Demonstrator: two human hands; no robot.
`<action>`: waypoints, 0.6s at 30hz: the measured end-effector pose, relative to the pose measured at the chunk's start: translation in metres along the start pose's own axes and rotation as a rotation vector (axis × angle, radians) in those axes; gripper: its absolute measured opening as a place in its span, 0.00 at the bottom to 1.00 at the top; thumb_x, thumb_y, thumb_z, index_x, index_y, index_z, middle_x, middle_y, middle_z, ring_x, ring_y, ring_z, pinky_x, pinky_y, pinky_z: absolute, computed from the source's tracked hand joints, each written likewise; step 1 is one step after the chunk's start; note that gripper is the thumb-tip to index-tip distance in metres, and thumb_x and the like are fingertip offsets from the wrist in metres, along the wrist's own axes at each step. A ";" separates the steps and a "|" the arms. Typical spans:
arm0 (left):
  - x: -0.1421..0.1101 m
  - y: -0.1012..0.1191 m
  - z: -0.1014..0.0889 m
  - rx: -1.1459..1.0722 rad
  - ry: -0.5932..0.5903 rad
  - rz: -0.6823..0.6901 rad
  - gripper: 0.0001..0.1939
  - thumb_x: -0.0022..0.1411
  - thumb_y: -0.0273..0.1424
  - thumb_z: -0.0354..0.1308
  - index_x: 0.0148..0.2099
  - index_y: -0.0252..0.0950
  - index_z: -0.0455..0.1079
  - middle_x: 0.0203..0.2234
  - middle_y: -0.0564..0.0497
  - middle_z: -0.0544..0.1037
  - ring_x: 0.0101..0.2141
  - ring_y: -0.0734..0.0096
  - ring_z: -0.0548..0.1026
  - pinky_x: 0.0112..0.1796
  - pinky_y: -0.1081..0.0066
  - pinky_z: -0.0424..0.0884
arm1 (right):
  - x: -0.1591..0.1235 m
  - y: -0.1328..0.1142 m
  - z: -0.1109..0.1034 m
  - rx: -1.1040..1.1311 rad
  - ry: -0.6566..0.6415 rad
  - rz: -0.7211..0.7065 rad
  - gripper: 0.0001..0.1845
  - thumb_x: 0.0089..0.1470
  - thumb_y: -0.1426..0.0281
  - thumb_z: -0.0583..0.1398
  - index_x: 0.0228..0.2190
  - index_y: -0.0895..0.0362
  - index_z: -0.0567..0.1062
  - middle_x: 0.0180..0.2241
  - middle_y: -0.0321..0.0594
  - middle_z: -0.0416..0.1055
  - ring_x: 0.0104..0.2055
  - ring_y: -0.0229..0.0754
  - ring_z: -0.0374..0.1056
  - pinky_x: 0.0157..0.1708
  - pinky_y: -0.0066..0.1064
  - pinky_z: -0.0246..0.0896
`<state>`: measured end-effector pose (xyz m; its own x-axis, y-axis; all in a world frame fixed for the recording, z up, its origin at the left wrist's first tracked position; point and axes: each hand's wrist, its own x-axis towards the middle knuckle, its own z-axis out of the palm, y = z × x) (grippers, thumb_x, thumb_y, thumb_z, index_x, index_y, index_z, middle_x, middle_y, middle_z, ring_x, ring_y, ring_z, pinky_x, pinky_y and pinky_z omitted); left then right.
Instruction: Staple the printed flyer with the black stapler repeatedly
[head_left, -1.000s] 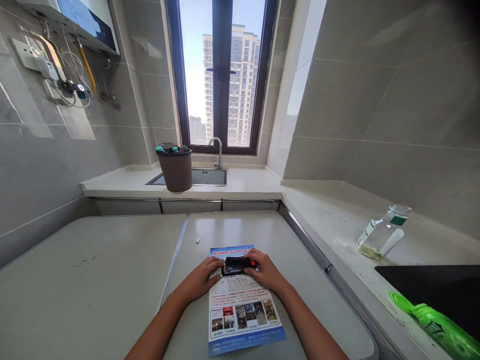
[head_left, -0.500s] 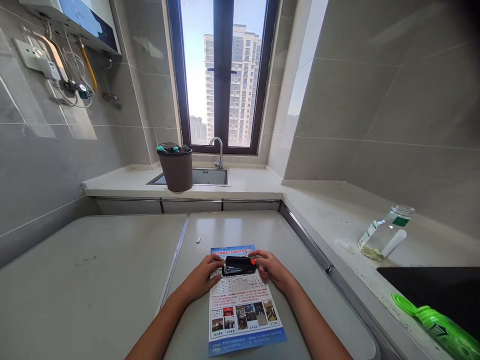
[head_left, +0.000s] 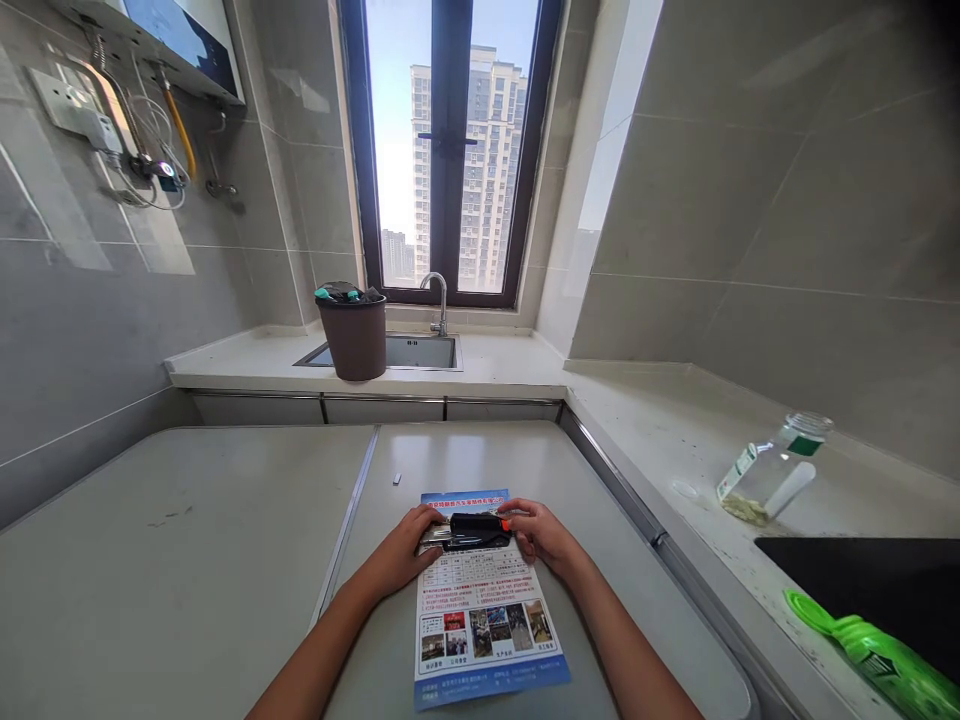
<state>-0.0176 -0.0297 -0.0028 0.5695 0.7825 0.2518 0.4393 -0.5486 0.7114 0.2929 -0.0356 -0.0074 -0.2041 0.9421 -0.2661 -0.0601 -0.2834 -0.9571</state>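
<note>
A black stapler (head_left: 480,530) with a red-orange piece at its right end lies across the upper part of a printed flyer (head_left: 491,592). My left hand (head_left: 405,545) is closed at the stapler's left end, where a silver metal strip (head_left: 437,535) sticks out of the black body towards the fingers. At the other end, my right hand (head_left: 541,532) grips the stapler beside the red-orange piece, thumb and fingers closed on it. Fingers partly hide both ends. The flyer, blue-edged with photos and text, rests flat on the light table (head_left: 240,560).
A small white piece (head_left: 397,480) lies beyond the flyer. A brown bucket (head_left: 352,340) stands by the sink (head_left: 424,352) at the back. On the right counter are a glass jar (head_left: 772,470), a black panel (head_left: 870,570) and a green packet (head_left: 885,660).
My left hand has shifted slightly left, and more of the silver strip now shows outside the stapler's body. My right hand has stayed in place at the red-orange end.
</note>
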 end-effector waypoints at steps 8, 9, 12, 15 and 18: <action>0.001 -0.004 0.001 -0.020 0.006 -0.023 0.21 0.61 0.26 0.61 0.56 0.41 0.69 0.54 0.44 0.72 0.55 0.56 0.70 0.57 0.58 0.66 | 0.003 -0.001 0.008 -0.170 0.149 -0.251 0.20 0.47 0.57 0.64 0.39 0.56 0.77 0.30 0.38 0.78 0.17 0.33 0.58 0.17 0.27 0.51; 0.001 -0.004 0.001 -0.022 0.005 -0.022 0.21 0.61 0.26 0.61 0.56 0.41 0.69 0.54 0.44 0.72 0.55 0.56 0.70 0.57 0.58 0.66 | 0.003 -0.002 0.010 -0.238 0.186 -0.336 0.19 0.50 0.56 0.64 0.38 0.56 0.78 0.34 0.41 0.79 0.21 0.36 0.63 0.21 0.28 0.56; 0.001 -0.006 0.001 -0.027 0.008 -0.013 0.21 0.61 0.26 0.62 0.56 0.41 0.69 0.55 0.44 0.72 0.56 0.55 0.69 0.59 0.57 0.64 | 0.001 -0.003 0.017 -0.483 0.208 -0.547 0.18 0.56 0.54 0.63 0.40 0.54 0.81 0.44 0.44 0.79 0.40 0.47 0.72 0.36 0.35 0.66; 0.001 -0.007 0.002 -0.029 0.019 -0.008 0.21 0.60 0.25 0.62 0.56 0.41 0.70 0.56 0.43 0.72 0.58 0.55 0.69 0.60 0.57 0.64 | -0.003 -0.001 0.027 -0.665 0.127 -0.651 0.20 0.53 0.57 0.68 0.47 0.51 0.80 0.51 0.44 0.76 0.53 0.52 0.68 0.52 0.44 0.65; 0.001 -0.008 0.004 -0.030 0.027 -0.003 0.21 0.60 0.25 0.62 0.56 0.41 0.70 0.56 0.43 0.72 0.58 0.55 0.69 0.60 0.57 0.64 | -0.006 0.004 0.035 -0.727 0.092 -0.651 0.28 0.49 0.64 0.71 0.52 0.50 0.78 0.51 0.44 0.75 0.55 0.52 0.68 0.57 0.46 0.63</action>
<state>-0.0184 -0.0257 -0.0111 0.5493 0.7918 0.2669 0.4199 -0.5378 0.7311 0.2596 -0.0480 -0.0053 -0.2653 0.8941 0.3610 0.4887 0.4474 -0.7490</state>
